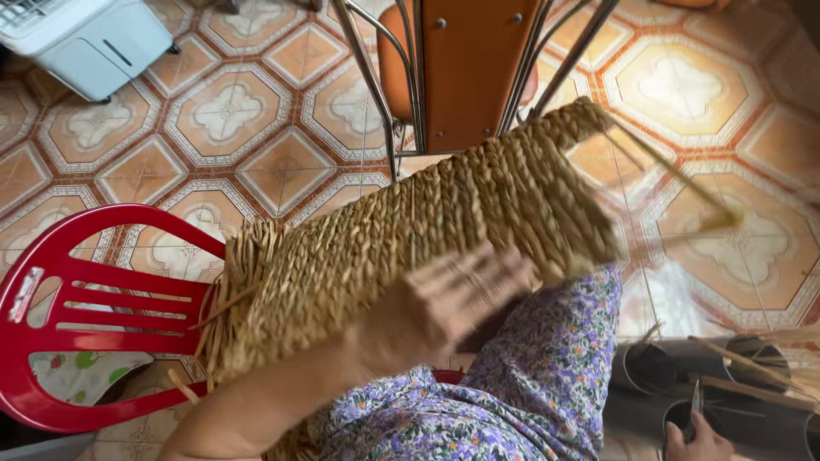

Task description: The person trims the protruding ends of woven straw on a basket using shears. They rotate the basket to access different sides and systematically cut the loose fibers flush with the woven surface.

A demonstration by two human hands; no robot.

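Woven piece: flat panel of braided straw (410, 230); lies tilted across the lap, one end up near the chair legs, the other frayed with loose stalks by the red chair.
Left hand (461, 294): blurred; laid on the panel's near edge; fingers spread flat on the weave; whether they grip it, cannot tell.
Right hand (700, 440): low at the frame's bottom right; fingers closed around a thin metal tool (695, 399); only partly in view.
Lap: purple flowered cloth (530, 376) under the panel.
Surroundings: red plastic chair (94, 299) to the left; orange metal-framed chair (465, 68) above; loose straw stalks (752, 367) on dark tubes at right; patterned tile floor (222, 111); white appliance (85, 38) top left.
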